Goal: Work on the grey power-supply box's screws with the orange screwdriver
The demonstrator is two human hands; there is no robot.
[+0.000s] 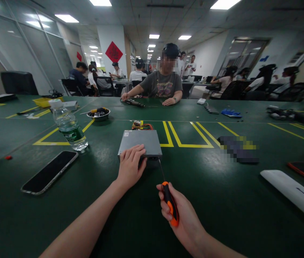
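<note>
A grey metal box (146, 139) with a bundle of coloured wires (145, 126) at its far side lies on the green table. My left hand (131, 163) rests on its top and near edge at the left, fingers bent over the box and thumb at the near face. In my right hand (174, 206) is a screwdriver (171, 204) with an orange and black handle, fingers wrapped round it. Its thin shaft points up and away, the tip at the near right corner of the box. Whether the tip sits in a screw is too small to tell.
To the left are a phone (50, 172), a water bottle (71, 127) and a metal bowl (99, 114) with tools. A white case (294, 193) lies at the right. Across the green table (130, 222), a person (162, 82) handles a dark object.
</note>
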